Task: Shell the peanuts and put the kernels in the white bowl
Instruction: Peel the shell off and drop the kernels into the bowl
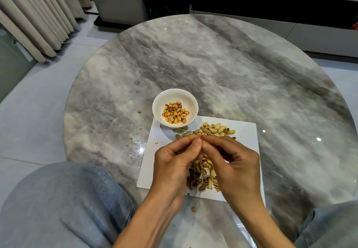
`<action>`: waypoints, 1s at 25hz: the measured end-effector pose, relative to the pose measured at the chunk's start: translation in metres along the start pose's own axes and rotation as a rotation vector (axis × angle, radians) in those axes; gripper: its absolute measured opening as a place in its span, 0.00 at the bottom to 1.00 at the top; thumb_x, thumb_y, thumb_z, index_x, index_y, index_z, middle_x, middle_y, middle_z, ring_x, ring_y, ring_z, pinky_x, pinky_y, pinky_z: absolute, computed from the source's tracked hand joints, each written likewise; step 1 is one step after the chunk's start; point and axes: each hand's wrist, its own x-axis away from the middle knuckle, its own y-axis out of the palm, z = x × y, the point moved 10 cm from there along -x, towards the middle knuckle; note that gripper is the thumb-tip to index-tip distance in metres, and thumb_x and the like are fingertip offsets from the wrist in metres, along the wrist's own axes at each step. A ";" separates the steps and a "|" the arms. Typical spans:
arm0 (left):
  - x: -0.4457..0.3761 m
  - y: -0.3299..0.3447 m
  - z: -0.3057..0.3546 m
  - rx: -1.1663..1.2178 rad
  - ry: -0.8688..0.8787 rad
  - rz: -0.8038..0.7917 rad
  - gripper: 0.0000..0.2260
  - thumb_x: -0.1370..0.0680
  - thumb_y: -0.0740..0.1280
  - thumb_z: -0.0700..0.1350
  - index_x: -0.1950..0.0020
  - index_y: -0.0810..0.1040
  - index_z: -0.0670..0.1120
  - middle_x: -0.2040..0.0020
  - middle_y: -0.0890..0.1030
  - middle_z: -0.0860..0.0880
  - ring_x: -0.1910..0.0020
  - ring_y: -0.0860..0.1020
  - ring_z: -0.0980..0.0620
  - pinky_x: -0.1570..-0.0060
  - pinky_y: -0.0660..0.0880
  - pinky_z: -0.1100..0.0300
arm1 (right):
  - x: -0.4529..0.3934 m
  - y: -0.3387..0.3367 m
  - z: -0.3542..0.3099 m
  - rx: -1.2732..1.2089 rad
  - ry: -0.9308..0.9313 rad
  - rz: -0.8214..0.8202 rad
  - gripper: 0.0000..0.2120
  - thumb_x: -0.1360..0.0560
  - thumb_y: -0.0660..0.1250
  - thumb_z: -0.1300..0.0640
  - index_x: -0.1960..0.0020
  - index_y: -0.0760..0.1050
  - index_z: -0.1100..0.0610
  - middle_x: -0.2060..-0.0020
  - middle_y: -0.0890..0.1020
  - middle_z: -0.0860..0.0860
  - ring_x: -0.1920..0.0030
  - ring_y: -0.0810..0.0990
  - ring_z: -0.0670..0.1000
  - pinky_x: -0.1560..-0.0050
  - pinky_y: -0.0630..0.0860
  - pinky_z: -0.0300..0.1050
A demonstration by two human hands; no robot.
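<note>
A white bowl (175, 96) holding several shelled kernels (175, 113) stands on the far left corner of a white paper sheet (246, 147). Behind my hands lies a pile of unshelled peanuts (212, 129). My left hand (174, 160) and my right hand (232, 162) meet above the sheet, thumbs and fingertips together, both pinching one peanut (199, 137) that is almost hidden between the fingers. Below them sits a heap of empty shells (202, 176).
The round grey marble table (222, 69) has small shell crumbs (139, 111) left of the bowl and near the front edge. My knees in grey trousers (64, 205) flank the table's front. A low cabinet (290, 26) and curtains (34, 15) stand beyond.
</note>
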 end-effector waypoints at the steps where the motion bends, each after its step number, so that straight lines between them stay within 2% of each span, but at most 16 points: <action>1: 0.000 0.001 0.003 -0.030 0.010 -0.021 0.12 0.33 0.73 0.42 0.51 0.87 0.43 0.55 0.86 0.43 0.59 0.82 0.52 0.55 0.79 0.64 | 0.000 -0.001 0.007 -0.068 0.083 -0.004 0.09 0.26 0.74 0.63 0.48 0.86 0.54 0.56 0.87 0.45 0.52 0.86 0.48 0.50 0.82 0.48; 3: 0.001 0.001 0.006 -0.076 0.037 -0.039 0.13 0.32 0.73 0.41 0.49 0.86 0.44 0.53 0.87 0.43 0.56 0.84 0.51 0.54 0.79 0.64 | 0.001 -0.004 0.017 -0.149 0.186 0.020 0.09 0.27 0.74 0.63 0.50 0.85 0.52 0.57 0.87 0.46 0.53 0.86 0.50 0.50 0.83 0.52; 5: 0.002 0.001 0.011 -0.149 0.083 -0.038 0.11 0.30 0.73 0.39 0.48 0.86 0.44 0.53 0.87 0.44 0.54 0.85 0.51 0.54 0.80 0.63 | 0.002 -0.005 0.018 -0.149 0.197 0.029 0.09 0.27 0.74 0.64 0.51 0.85 0.51 0.57 0.87 0.47 0.54 0.86 0.50 0.50 0.83 0.53; 8: 0.004 0.002 0.025 -0.336 0.206 -0.050 0.09 0.29 0.75 0.40 0.51 0.87 0.48 0.52 0.87 0.49 0.50 0.85 0.52 0.50 0.81 0.59 | 0.002 -0.006 0.013 -0.137 0.179 0.035 0.10 0.27 0.75 0.63 0.51 0.85 0.50 0.57 0.87 0.46 0.53 0.86 0.49 0.51 0.82 0.50; 11: 0.004 0.006 0.034 -0.502 0.302 -0.086 0.08 0.27 0.75 0.39 0.50 0.87 0.48 0.52 0.87 0.52 0.49 0.84 0.54 0.47 0.81 0.55 | 0.000 -0.007 0.014 -0.196 0.228 0.037 0.08 0.28 0.74 0.63 0.52 0.85 0.52 0.58 0.87 0.47 0.54 0.86 0.49 0.52 0.82 0.46; 15: 0.008 0.012 0.037 -0.559 0.366 -0.102 0.08 0.26 0.75 0.37 0.49 0.87 0.47 0.52 0.86 0.53 0.50 0.85 0.54 0.48 0.82 0.56 | 0.001 -0.006 0.023 -0.343 0.349 0.058 0.07 0.28 0.73 0.66 0.52 0.84 0.57 0.59 0.87 0.52 0.56 0.87 0.50 0.55 0.80 0.38; 18: 0.013 0.012 0.046 -0.645 0.494 -0.066 0.09 0.25 0.74 0.37 0.49 0.86 0.50 0.53 0.86 0.55 0.51 0.84 0.55 0.49 0.81 0.58 | 0.008 0.000 0.028 -0.471 0.438 0.089 0.07 0.28 0.72 0.68 0.53 0.84 0.59 0.61 0.86 0.55 0.59 0.86 0.53 0.58 0.80 0.38; 20: 0.013 0.011 0.048 -0.689 0.530 -0.056 0.08 0.25 0.72 0.40 0.48 0.86 0.50 0.52 0.85 0.56 0.50 0.84 0.56 0.49 0.81 0.58 | 0.011 0.006 0.033 -0.555 0.507 0.088 0.07 0.30 0.72 0.67 0.53 0.83 0.60 0.61 0.86 0.58 0.60 0.86 0.55 0.59 0.81 0.39; 22: 0.013 0.012 0.048 -0.709 0.533 -0.052 0.08 0.25 0.71 0.43 0.48 0.86 0.50 0.52 0.85 0.56 0.50 0.84 0.57 0.48 0.81 0.58 | 0.012 0.010 0.035 -0.601 0.555 0.063 0.08 0.32 0.72 0.64 0.53 0.83 0.61 0.60 0.86 0.59 0.60 0.86 0.55 0.59 0.81 0.40; 25: 0.011 0.008 0.047 -0.643 0.489 -0.031 0.07 0.26 0.72 0.42 0.50 0.86 0.51 0.53 0.86 0.55 0.51 0.84 0.56 0.49 0.81 0.56 | 0.012 0.009 0.037 -0.560 0.561 0.064 0.05 0.27 0.70 0.67 0.55 0.84 0.60 0.61 0.85 0.58 0.62 0.84 0.53 0.60 0.80 0.40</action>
